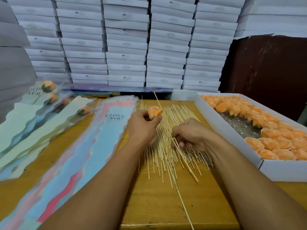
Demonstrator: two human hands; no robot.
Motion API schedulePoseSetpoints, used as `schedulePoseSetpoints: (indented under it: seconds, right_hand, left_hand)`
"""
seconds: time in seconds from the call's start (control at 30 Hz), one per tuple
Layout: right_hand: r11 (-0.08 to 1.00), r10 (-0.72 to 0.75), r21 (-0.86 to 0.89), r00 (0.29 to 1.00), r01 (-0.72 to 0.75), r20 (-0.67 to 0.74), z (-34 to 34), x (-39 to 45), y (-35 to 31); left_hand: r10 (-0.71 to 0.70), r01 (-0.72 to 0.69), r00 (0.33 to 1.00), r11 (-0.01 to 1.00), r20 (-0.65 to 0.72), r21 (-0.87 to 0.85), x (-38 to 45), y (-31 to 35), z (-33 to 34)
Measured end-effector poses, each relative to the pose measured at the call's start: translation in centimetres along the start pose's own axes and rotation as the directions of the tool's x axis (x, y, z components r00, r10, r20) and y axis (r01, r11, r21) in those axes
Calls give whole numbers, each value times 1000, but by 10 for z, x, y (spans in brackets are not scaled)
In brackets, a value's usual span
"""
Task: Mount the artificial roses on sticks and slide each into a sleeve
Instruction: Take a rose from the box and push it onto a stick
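In the head view, a heap of thin wooden sticks (167, 138) lies spread on the wooden worktop (166, 205), and everything else sits around that heap. The left hand (142, 125) hovers over the heap's far left part, its fingers curled round the green base of a peach rose (154, 111), the bloom pointing away from the person. The right hand (189, 135) is over the middle of the heap, fingers bent and pinching a single long stick (182, 188) that runs slanted from beyond the rose, under the hand, to the near edge of the worktop.

Right of the heap stands a shallow white box (232, 138) filled with more peach roses (274, 138) around a bare patch of clear plastic liner. Just left of the heap lies a stack of pastel sleeves (103, 138) printed "LOVE YOU". Further left of it are finished sleeved roses (49, 103), fanned out with their blooms at the far end. Behind the heap, white cartons (126, 44) are stacked in tall columns.
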State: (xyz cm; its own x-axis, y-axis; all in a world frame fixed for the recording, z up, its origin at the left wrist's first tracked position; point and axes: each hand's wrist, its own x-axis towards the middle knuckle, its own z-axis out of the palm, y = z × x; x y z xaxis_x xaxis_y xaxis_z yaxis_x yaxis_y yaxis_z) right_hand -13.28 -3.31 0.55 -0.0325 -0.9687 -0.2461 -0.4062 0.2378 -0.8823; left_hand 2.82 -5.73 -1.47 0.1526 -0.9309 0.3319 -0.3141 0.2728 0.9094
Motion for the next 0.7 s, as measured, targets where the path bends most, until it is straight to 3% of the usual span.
schedulePoseSetpoints:
  seconds: [0.2, 0.4, 0.7]
  right_hand:
    - [997, -47, 52, 998, 49, -41, 2, -1, -1]
    - [983, -51, 178, 993, 31, 110, 3, -7, -3]
    - [963, -227, 154, 974, 221, 19, 6, -11, -7]
  left_hand:
    - [-21, 21, 1000, 1000, -6, -23, 2, -3, -1]
    - [-89, 89, 996, 984, 10, -153, 1, -3, 0]
    - [-115, 119, 993, 973, 31, -196, 1, -3, 0]
